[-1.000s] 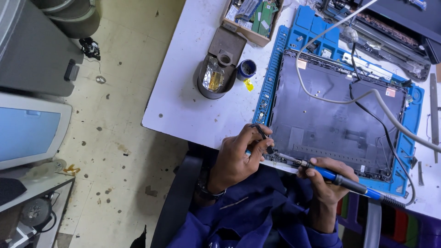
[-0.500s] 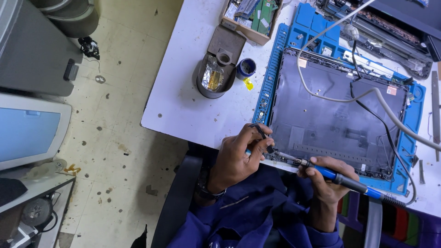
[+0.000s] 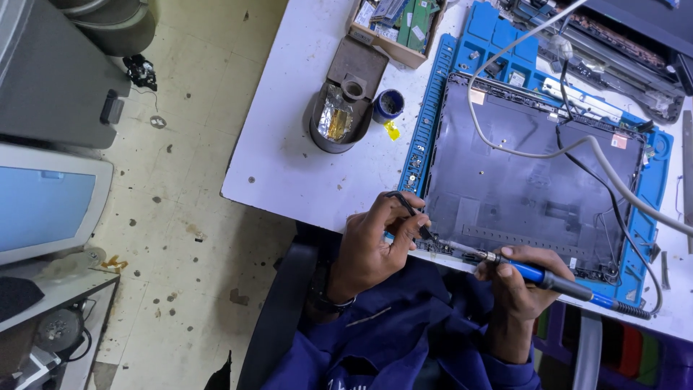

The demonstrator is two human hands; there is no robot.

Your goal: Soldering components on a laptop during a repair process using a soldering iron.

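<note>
White tabletop above speckled floor; blue work mat carries dark laptop panel, lying flat, grey cable looping across it. Left hand at panel's near left corner, grip pinched on thin dark tweezers, tips touching panel edge. Right hand just beside, grip clenched around blue-handled soldering iron, metal tip pointing left, meeting near edge close to tweezers. Round iron stand and small blue pot further back on tabletop, well apart from hands.
</note>
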